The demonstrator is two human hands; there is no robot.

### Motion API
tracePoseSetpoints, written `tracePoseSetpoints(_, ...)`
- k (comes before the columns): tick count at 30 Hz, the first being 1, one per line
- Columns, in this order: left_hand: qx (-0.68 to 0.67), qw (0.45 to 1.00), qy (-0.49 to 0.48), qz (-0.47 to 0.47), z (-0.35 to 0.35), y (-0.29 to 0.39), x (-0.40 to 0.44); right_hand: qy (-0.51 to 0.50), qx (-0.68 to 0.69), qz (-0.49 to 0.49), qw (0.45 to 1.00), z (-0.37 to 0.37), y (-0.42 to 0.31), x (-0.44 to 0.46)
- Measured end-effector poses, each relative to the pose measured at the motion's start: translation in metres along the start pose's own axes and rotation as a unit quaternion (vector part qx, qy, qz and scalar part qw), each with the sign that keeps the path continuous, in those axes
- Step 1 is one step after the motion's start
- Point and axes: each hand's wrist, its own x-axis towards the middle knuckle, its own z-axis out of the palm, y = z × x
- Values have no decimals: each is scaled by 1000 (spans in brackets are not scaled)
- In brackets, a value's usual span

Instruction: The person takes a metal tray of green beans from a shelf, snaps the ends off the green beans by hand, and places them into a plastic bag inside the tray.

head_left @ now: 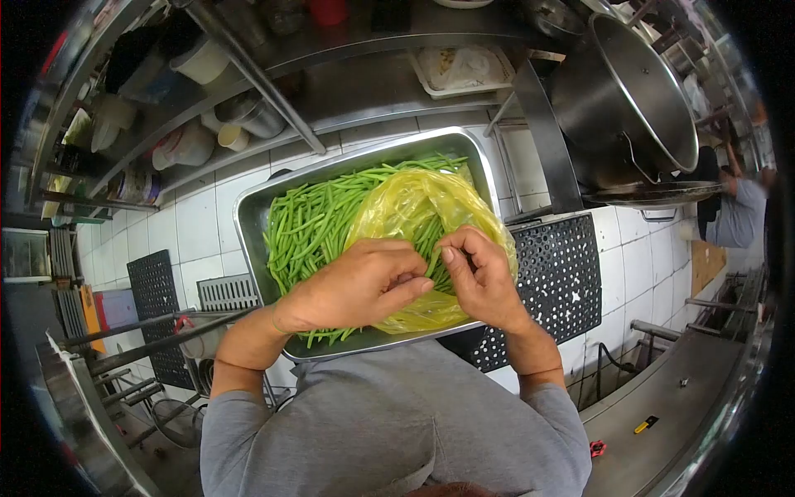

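Observation:
A deep metal tray (243, 217) holds a heap of long green beans (308, 222). On its right side lies an opened yellow plastic bag (383, 201) with more green beans inside. Above the bag's mouth my left hand (364, 280) is closed, thumb stretched toward the curled fingers. My right hand (483, 277) faces it in a pinch, thumb against forefinger. Between the two sets of fingertips shows a single green bean (434, 262), seemingly gripped from both sides; its ends are hidden by the fingers.
Behind the tray runs a steel shelf (348, 91) with tubs and a white tray (464, 89). A large pot (621, 103) stands at the upper right. Black perforated mats (555, 277) lie on the tiled floor. Another person (737, 207) is at the far right. A yellow cutter (646, 425) rests on the right counter.

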Motion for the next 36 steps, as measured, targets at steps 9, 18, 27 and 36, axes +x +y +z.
tracePoseSetpoints(9, -18, 996, 46, 80, 29, 0, 3, 17, 145, 76, 986, 6, 4, 1)
tracePoseSetpoints(18, -316, 938, 100, -96, -5, 5, 1, -44, 566, 208, 797, -7, 13, 7)
tracePoseSetpoints(27, -380, 902, 167, -121, -3, -8, 2, -151, 549, 256, 781, 2, 9, -2)
tracePoseSetpoints(36, -292, 933, 181, -111, -2, -8, 0, -180, 331, 186, 908, 0, 5, -2)
